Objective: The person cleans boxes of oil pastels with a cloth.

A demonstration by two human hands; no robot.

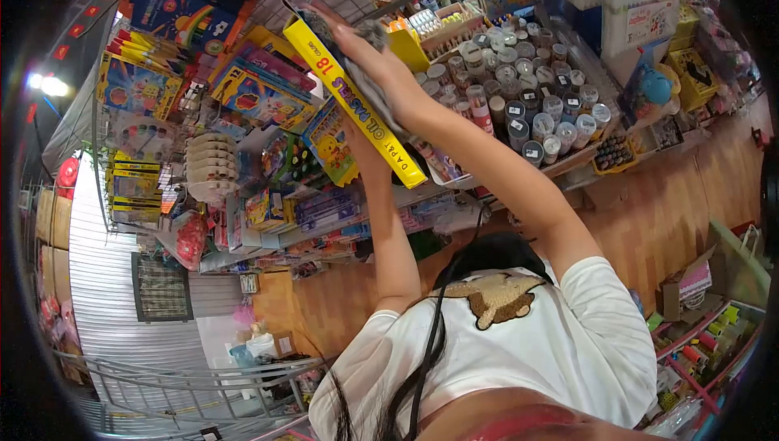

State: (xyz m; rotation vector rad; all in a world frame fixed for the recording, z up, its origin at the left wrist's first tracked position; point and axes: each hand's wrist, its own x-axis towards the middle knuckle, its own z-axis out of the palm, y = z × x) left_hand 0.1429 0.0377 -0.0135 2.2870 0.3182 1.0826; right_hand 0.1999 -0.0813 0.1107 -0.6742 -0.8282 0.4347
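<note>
A yellow-edged box of oil pastels (355,104) is held up at a slant before the shelves, its lettered narrow side facing me. My left hand (363,142) grips it from beneath, with most of the fingers hidden behind the box. Over its upper face lies my right hand (367,55), fingers stretched forward, with a grey fluffy cloth (375,84) under the palm against the box. Just below the box, a pack with a yellow chick picture (331,147) stands in the display.
Colouring sets (264,92) hang on the wire rack at left. Several clear-lidded jars (519,76) crowd the shelf at right, beside a plastic carry case (641,15). A shelf of coloured items (706,344) stands at lower right, and a metal railing (187,376) at lower left.
</note>
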